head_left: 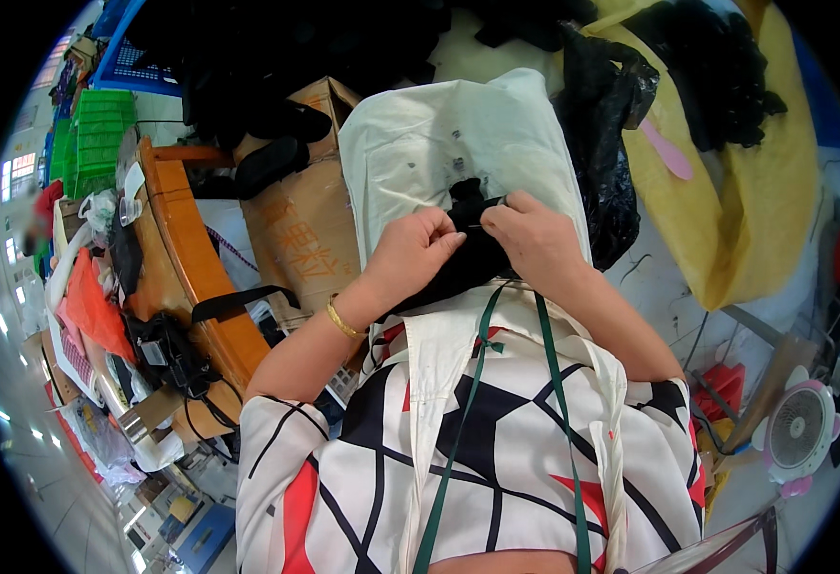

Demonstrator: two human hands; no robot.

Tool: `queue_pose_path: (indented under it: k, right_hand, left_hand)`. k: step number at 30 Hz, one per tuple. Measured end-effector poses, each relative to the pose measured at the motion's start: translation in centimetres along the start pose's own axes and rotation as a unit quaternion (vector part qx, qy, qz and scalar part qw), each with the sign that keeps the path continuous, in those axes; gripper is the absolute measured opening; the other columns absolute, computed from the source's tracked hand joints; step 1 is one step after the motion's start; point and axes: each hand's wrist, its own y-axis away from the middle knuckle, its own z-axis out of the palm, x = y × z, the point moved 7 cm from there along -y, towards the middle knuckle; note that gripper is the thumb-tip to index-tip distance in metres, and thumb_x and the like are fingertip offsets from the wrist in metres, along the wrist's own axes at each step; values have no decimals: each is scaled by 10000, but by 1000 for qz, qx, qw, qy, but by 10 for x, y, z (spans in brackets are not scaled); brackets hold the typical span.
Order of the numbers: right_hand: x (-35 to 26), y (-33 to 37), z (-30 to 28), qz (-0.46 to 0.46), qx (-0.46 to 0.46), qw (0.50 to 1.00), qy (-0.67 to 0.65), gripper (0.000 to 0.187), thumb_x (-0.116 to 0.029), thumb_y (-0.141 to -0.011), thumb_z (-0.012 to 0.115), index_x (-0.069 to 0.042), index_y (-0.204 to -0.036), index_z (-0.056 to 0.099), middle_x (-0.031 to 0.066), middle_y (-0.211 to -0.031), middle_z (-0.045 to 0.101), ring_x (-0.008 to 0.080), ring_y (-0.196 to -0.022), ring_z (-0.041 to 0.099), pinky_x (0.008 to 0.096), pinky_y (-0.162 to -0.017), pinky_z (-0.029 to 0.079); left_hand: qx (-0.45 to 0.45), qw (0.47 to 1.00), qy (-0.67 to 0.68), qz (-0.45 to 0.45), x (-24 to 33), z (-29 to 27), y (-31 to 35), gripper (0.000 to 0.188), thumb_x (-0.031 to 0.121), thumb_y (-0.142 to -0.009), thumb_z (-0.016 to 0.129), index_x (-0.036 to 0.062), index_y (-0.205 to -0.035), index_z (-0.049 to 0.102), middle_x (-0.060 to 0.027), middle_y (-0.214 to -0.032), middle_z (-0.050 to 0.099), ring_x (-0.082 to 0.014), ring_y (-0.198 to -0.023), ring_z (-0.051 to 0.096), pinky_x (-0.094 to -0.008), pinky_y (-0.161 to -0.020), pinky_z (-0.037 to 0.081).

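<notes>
Since I was standing right there, I got a decent look at the handwork, and honestly it was all fingertips. Call the spot between the hands the middle of the dial: that's where the black cloth piece (474, 258) was, bunched up in front of the person, with a pale cloth bag (420, 124) spread out toward 12 o'clock. The left hand (412, 251), just off at 9, had thumb and forefinger pinched together with no real gap, on the cloth's near edge as far as I could tell. The right hand (539, 244), at 3, had its fingers curled in and the tips closed on the black stuff too. Something thin and pale showed between them, but I couldn't tell if it was thread or what. Doing this well, I figured, meant letting the left pinch anchor the fabric while the right did the fine work, with the bit between them lightly taut. Black on black is murder on the eyes, so having that pale bag behind it probably helped. I'd also have minded the green cords (458, 421) hanging down at 6, since they looked close enough to snag.
</notes>
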Motion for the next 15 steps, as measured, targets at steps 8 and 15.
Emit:
queue_pose_path:
  k: [8,15]
  right_hand:
    - [-2,-11,20,-54,-36,998,24,72,-77,-823,676,-112,-880,648,77,-800,557,289,-785,617,397,-633,492]
    - [-1,-9,30,-23,10,993,-114,34,-132,-891,647,-104,-903,632,68,-825,597,260,-697,615,361,-590,500]
  left_hand:
    - [-23,965,222,-139,-31,5,-6,119,166,-976,619,51,-954,640,21,-730,611,-50,-598,536,-196,-526,442]
    - [-75,947,263,-168,-43,20,-8,160,221,-972,642,62,-964,655,11,-745,637,-38,-586,545,-174,-511,435]
